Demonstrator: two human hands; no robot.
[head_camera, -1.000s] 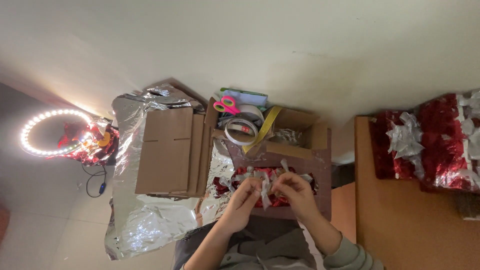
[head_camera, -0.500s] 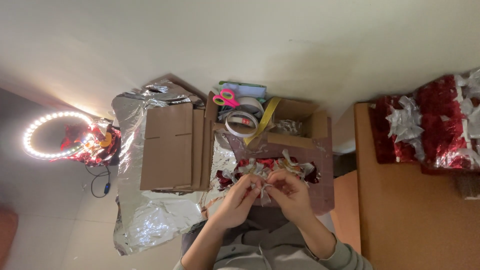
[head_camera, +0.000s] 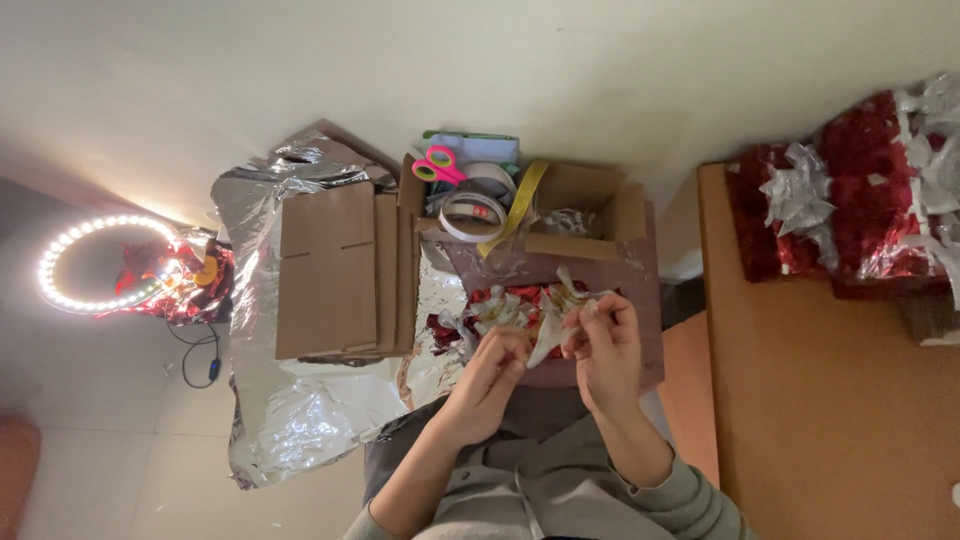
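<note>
We take the open cardboard box (head_camera: 590, 215) as our landmark. Just below it, over a brown board (head_camera: 640, 300), both of our hands meet on a crumpled strip of clear tape or film (head_camera: 550, 335). The left hand (head_camera: 490, 370) has its fingers drawn together, pinching the lower end of the strip, and the right hand (head_camera: 605, 345) has its fingertips closed on the upper part of the same strip, so the strip runs between the two hands. Right behind the hands, between them and the box, lies a red bundle with white bows (head_camera: 505, 305); we cannot tell whether the strip is attached to it. On the box's left rim sit a roll of tape (head_camera: 472, 215) and pink-handled scissors (head_camera: 438, 165), and a yellow strip (head_camera: 515, 210) leans across the opening. To the left of the box lies a stack of flat cardboard (head_camera: 335, 270) on a sheet of silver foil (head_camera: 290, 420). Farther left, well apart from the box, a ring light (head_camera: 95, 265) glows on the floor. To the right of the box, a wooden table (head_camera: 830, 420) bears a pile of red and silver wrapped bundles (head_camera: 860, 190).
</note>
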